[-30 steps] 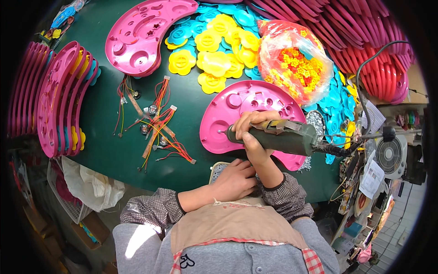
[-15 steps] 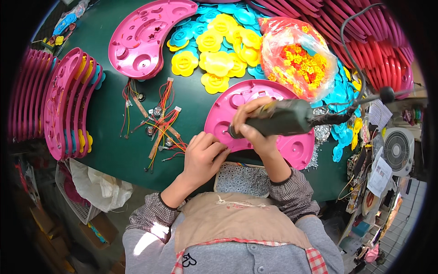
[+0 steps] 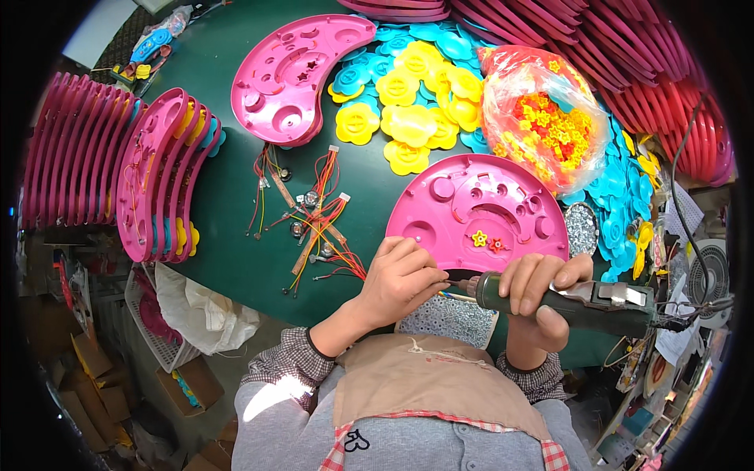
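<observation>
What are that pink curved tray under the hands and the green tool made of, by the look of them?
The pink curved tray looks like moulded plastic: one even colour, glossy highlights, round sockets formed into it. The green tool in the right hand seems a matt plastic body with a shiny metal clip on top; its tip, pinched by the left hand, looks metallic, though too small to be sure.

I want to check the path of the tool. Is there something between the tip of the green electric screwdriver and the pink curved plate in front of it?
Nothing visible does. The right hand holds the green screwdriver sideways; the left hand pinches at its tip, just at the near edge of the pink plate.
</observation>
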`<state>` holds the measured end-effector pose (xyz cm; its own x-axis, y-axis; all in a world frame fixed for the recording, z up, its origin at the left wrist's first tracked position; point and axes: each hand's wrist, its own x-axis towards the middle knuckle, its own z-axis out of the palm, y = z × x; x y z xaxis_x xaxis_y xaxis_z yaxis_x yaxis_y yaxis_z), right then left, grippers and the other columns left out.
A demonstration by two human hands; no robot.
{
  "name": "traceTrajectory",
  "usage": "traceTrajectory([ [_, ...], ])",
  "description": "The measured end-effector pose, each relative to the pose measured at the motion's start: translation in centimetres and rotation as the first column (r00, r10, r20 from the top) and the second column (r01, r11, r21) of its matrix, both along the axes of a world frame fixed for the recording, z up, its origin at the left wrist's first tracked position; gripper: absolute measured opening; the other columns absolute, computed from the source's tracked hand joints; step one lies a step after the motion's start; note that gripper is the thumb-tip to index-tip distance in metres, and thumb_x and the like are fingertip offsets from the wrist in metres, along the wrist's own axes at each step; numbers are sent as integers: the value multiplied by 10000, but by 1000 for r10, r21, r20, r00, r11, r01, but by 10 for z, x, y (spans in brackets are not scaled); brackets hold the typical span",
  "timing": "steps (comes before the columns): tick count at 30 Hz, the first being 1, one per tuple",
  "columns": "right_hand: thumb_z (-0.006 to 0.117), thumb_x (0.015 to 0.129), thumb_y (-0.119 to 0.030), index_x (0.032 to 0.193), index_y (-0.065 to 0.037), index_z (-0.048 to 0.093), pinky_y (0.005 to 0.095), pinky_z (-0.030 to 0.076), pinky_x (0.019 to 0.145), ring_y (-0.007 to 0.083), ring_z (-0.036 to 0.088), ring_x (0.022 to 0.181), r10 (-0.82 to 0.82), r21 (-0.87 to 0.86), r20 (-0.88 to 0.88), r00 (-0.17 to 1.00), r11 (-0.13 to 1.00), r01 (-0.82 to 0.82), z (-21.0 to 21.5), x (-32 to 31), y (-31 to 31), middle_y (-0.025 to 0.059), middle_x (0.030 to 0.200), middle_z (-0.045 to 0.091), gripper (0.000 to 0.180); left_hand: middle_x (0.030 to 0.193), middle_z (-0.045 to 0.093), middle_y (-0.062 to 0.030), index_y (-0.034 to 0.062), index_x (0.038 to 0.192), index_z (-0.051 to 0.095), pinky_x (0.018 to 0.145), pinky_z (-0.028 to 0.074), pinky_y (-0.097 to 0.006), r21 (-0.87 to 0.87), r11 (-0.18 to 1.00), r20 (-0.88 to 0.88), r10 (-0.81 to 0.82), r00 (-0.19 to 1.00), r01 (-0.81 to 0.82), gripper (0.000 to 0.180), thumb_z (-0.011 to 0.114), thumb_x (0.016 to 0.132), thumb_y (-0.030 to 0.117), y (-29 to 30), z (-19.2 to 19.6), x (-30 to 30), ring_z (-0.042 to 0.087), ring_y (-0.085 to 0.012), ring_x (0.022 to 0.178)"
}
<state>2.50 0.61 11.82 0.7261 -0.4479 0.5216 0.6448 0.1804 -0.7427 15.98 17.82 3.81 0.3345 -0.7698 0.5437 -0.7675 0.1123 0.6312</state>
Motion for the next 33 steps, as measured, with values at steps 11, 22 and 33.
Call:
traceTrajectory([
  [11, 746, 905, -125, 1183, -102, 483, 381, 525, 716, 192, 589, 685, -140, -70, -114, 983, 989, 133, -12, -12, 4, 70, 798, 629, 383, 864, 696, -89, 48, 940, 720, 744, 535, -401, 64, 972, 119, 219, 968, -228, 190, 815, 781, 6, 41, 13, 102, 670, -292, 807],
  [22, 683, 889, -93, 1182, -71, 445, 388, 540, 714, 206, 570, 675, -278, -42, -75, 958, 960, 275, -23, -26, -17, 105, 786, 598, 378, 1043, 618, -82, 63, 1009, 675, 886, 534, -448, 695, 706, 300, -113, 947, -136, 271, 811, 776, 42, 123, 12, 248, 614, -324, 1013],
  [33, 683, 887, -93, 1179, -74, 449, 381, 536, 705, 197, 565, 669, -295, -32, -52, 954, 955, 294, -27, -33, -25, 98, 775, 596, 374, 990, 639, -117, 48, 1074, 657, 828, 557, -435, 661, 724, 304, -15, 953, -199, 248, 764, 851, 29, 151, -4, 238, 678, -343, 960],
])
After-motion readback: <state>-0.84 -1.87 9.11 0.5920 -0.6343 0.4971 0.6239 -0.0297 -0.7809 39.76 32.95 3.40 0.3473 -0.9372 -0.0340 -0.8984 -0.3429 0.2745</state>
